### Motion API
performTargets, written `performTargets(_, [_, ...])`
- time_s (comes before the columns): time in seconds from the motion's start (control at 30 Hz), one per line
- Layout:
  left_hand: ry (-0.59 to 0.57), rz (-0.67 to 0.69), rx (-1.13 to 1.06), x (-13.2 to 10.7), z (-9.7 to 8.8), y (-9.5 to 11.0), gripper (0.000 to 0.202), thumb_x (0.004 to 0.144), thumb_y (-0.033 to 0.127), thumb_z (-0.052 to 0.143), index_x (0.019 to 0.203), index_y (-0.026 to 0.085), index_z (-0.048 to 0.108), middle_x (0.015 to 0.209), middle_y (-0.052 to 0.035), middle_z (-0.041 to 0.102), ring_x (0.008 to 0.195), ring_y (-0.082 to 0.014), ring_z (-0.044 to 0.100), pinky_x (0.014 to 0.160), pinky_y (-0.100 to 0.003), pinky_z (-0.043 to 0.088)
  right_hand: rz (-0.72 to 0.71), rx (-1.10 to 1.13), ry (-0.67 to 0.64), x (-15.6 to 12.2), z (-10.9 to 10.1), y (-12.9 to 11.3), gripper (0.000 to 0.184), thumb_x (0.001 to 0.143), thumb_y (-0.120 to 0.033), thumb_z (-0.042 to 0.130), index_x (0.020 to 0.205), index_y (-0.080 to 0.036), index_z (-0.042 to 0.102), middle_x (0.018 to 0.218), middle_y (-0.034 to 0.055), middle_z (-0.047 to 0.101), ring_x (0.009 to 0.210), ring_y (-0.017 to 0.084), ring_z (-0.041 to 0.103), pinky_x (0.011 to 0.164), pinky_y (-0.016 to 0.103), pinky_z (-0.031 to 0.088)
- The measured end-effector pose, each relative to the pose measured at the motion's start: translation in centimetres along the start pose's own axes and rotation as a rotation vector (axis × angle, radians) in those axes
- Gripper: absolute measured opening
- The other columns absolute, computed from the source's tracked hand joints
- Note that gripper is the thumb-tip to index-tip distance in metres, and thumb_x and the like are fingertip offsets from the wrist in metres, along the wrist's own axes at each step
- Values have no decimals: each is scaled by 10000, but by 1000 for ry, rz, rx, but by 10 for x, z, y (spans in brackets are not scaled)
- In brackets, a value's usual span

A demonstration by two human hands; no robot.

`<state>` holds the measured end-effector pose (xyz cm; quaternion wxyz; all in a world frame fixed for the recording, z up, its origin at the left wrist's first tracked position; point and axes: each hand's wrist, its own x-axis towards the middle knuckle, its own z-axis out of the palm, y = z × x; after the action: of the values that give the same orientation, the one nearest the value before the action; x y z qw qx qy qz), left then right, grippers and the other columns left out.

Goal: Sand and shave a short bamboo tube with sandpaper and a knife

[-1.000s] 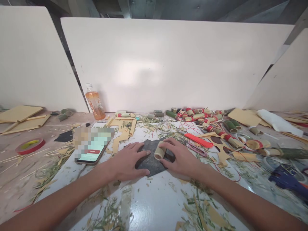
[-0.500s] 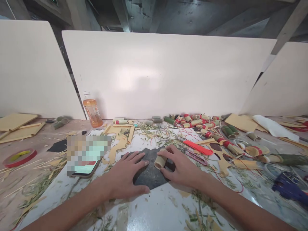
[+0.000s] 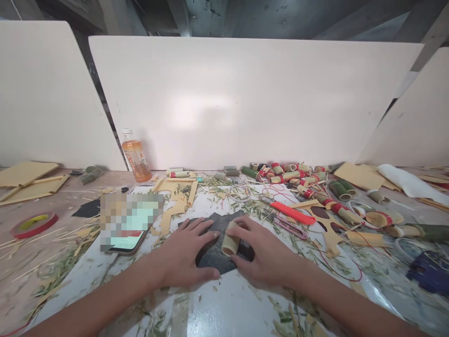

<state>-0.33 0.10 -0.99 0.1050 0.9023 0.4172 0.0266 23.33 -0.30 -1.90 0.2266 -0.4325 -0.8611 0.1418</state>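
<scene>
My left hand lies flat with fingers spread on a dark sheet of sandpaper, pinning its left part to the white tabletop. My right hand grips a short pale bamboo tube between thumb and fingers and presses it sideways onto the sheet. The tube lies on its side with its open end toward me.
A phone lies left of the hands, an orange drink bottle behind it, a red tape roll far left. An orange comb, bamboo tubes wrapped in red, wooden cut-outs and green shavings litter the right. White boards wall the back.
The right hand has slid the bamboo tube a little toward me across the sandpaper. The left hand stays flat on the sheet. The camera has shifted slightly.
</scene>
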Motion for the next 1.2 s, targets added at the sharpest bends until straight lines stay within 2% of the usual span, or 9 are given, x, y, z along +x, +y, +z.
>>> performTargets(0.3, [-18, 7, 18, 0, -1, 0, 805, 751, 726, 520, 1398, 251, 454, 1537, -97, 289, 1395, -381, 263, 1113, -577, 254, 110, -129, 14, 5, -6, 23, 381, 845, -373, 628, 1199, -237, 589, 1071, 106, 524, 952, 250, 565, 813, 403, 494])
performTargets(0.47, [-7, 14, 12, 0, 1, -2, 809, 752, 741, 500, 1404, 264, 443, 1538, -92, 289, 1397, -373, 262, 1121, -565, 241, -12, -165, 30, 3, -9, 30, 310, 875, -297, 589, 1178, -235, 586, 1316, 127, 480, 1239, 292, 442, 990, 461, 403])
performTargets(0.6, [-22, -4, 28, 1, -1, 0, 814, 749, 745, 493, 1389, 243, 466, 1533, -102, 297, 1394, -369, 274, 1116, -551, 265, -30, -155, 53, 5, -9, 29, 221, 901, -255, 540, 1113, -216, 588, 1131, 97, 625, 1074, 250, 559, 905, 410, 459])
performTargets(0.8, [4, -4, 8, 1, 1, 1, 802, 756, 735, 496, 1393, 251, 459, 1532, -105, 295, 1398, -368, 265, 1117, -563, 251, 76, -196, 81, 6, -16, 25, 309, 925, -405, 489, 1132, -216, 619, 944, 85, 689, 917, 262, 618, 797, 416, 488])
performTargets(0.87, [3, 3, -1, 0, 1, -1, 801, 758, 729, 503, 1405, 262, 441, 1535, -100, 291, 1403, -367, 252, 1122, -564, 240, 67, -169, 62, 4, -20, 22, 343, 896, -417, 527, 1166, -224, 611, 1030, 92, 674, 985, 265, 603, 829, 417, 485])
performTargets(0.93, [-11, 13, 0, 0, 0, -2, 811, 754, 728, 512, 1419, 273, 419, 1538, -98, 282, 1408, -363, 243, 1125, -563, 233, -3, -128, 19, 2, -21, 18, 443, 839, -414, 606, 1242, -233, 571, 1250, 107, 589, 1159, 282, 522, 929, 435, 450])
performTargets(1.0, [-26, 19, 3, 0, -1, -2, 824, 748, 739, 511, 1422, 277, 412, 1540, -95, 278, 1409, -365, 237, 1125, -564, 233, -75, -78, -60, 1, -20, 13, 519, 808, -381, 644, 1294, -240, 534, 1349, 102, 523, 1239, 280, 461, 994, 439, 412])
performTargets(1.07, [-28, 19, 3, 0, -2, -2, 829, 747, 753, 496, 1421, 278, 415, 1541, -87, 276, 1408, -374, 235, 1122, -568, 239, -107, -54, -105, 0, -17, 10, 485, 813, -290, 619, 1288, -234, 538, 1274, 94, 587, 1190, 263, 505, 986, 431, 422])
performTargets(1.2, [-16, 11, 5, -1, -2, -2, 821, 754, 748, 487, 1405, 249, 443, 1539, -96, 278, 1398, -384, 255, 1115, -571, 254, -100, -97, -54, 0, -11, 18, 526, 758, -64, 486, 1254, -224, 555, 1177, 79, 644, 1117, 237, 554, 955, 425, 445])
